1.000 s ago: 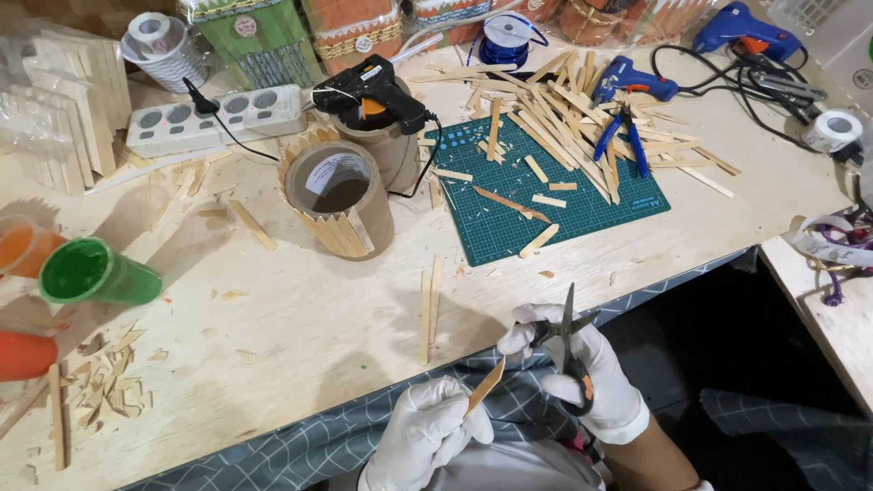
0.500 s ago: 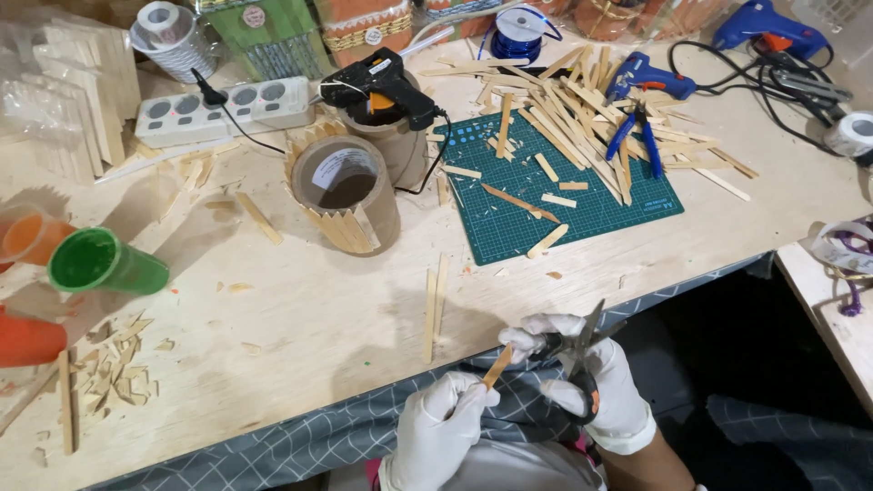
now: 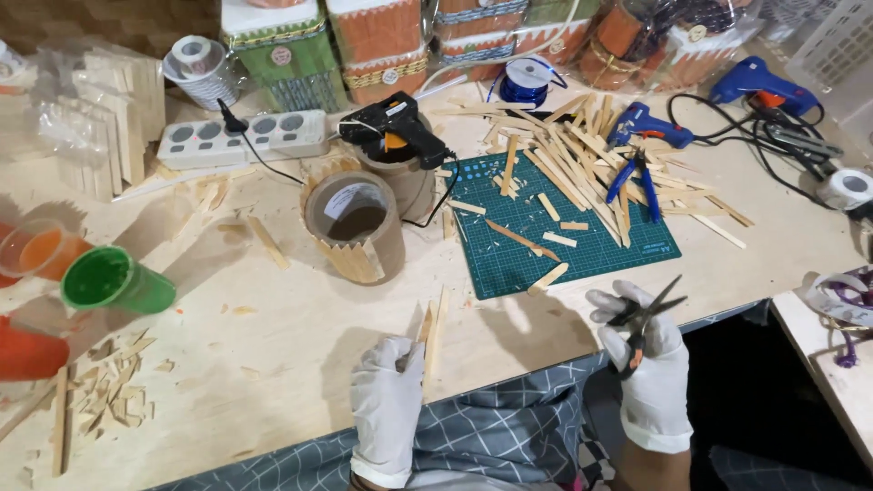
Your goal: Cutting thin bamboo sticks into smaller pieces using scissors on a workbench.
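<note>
Both my hands wear white gloves. My left hand (image 3: 389, 400) rests on the wooden table's front edge, fingers touching a few thin wooden sticks (image 3: 431, 335) lying there; I cannot tell if it grips one. My right hand (image 3: 647, 368) hovers past the table's edge and holds dark scissors (image 3: 644, 318) with orange handles, blades parted and pointing up-right. A cardboard tube (image 3: 356, 225) partly clad in wooden sticks stands in front of me, left of the green cutting mat (image 3: 555, 227).
A black glue gun (image 3: 400, 123) sits on a second tube behind. A stick pile (image 3: 582, 155), blue pliers (image 3: 637, 177), blue glue guns (image 3: 759, 82), a power strip (image 3: 245, 136), green (image 3: 114, 282) and orange cups, and stick offcuts (image 3: 109, 391) surround the work area.
My hands have parted: the left one carried the cut stick from the scissors down to the sticks on the table, and the right one moved rightward with the scissors.
</note>
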